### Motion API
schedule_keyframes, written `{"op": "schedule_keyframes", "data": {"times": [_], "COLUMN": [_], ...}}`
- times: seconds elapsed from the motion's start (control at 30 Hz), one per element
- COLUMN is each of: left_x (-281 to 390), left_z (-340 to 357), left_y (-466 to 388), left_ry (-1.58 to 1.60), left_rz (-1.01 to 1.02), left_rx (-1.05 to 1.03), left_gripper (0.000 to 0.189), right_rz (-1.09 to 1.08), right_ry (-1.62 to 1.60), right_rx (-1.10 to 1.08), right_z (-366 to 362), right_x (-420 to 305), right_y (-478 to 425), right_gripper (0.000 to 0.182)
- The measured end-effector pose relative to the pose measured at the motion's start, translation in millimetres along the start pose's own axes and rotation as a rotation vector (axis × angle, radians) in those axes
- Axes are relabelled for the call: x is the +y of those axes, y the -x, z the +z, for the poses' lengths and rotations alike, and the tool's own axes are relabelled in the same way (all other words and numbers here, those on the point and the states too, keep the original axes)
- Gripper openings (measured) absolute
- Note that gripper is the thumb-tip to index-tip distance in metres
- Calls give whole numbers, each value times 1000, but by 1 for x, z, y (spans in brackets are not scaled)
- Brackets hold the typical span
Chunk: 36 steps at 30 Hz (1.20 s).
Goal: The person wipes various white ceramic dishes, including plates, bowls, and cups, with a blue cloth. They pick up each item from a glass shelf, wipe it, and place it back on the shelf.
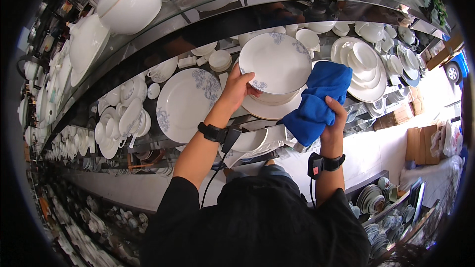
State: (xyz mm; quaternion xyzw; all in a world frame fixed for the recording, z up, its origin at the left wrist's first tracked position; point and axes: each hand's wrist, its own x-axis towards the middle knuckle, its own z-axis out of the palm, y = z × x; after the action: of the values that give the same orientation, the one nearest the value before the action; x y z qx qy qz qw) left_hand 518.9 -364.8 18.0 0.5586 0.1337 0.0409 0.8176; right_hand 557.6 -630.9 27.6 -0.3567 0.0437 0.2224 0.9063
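Observation:
A white plate with blue floral decoration (pixel 275 63) is held up by my left hand (pixel 239 87), the thumb on its face near the lower left rim. My right hand (pixel 336 118) grips a bunched blue cloth (pixel 319 100), which is beside the plate's right edge. Beneath the held plate, a wider stack of white plates (pixel 272 108) rests on the shelf. A large white plate with matching blue flowers (pixel 189 105) leans or lies left of my left hand; which of the two cannot be told.
Nested white plates and a bowl (pixel 365 59) are at the right. Cups and small dishes (pixel 128 122) crowd the left of the shelf. A glass shelf above carries a large white lidded tureen (pixel 130 3). Behind me, lower racks hold more crockery (pixel 371 198); cardboard boxes (pixel 421 144) stand on the floor.

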Motion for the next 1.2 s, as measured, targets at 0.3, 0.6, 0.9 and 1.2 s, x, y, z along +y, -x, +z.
{"op": "schedule_keyframes", "data": {"times": [0.3, 0.6, 0.9, 1.2], "left_x": [-8, -8, -6, -7], "left_z": [-2, -3, -3, -1], "left_y": [-2, 0, 3, 4], "left_ry": [31, 79, -33, -22], "left_rz": [-23, -110, -110, -138], "left_rx": [31, 51, 55, 50], "left_gripper": [45, 42, 38, 40], "right_rz": [18, -8, -31, -17], "right_ry": [1, 35, 76, 80], "right_rx": [-13, -28, 10, 29], "right_z": [-4, -4, 5, 4], "right_x": [2, 3, 5, 6], "right_y": [-5, -5, 3, 4], "right_gripper": [62, 55, 55, 64]}}
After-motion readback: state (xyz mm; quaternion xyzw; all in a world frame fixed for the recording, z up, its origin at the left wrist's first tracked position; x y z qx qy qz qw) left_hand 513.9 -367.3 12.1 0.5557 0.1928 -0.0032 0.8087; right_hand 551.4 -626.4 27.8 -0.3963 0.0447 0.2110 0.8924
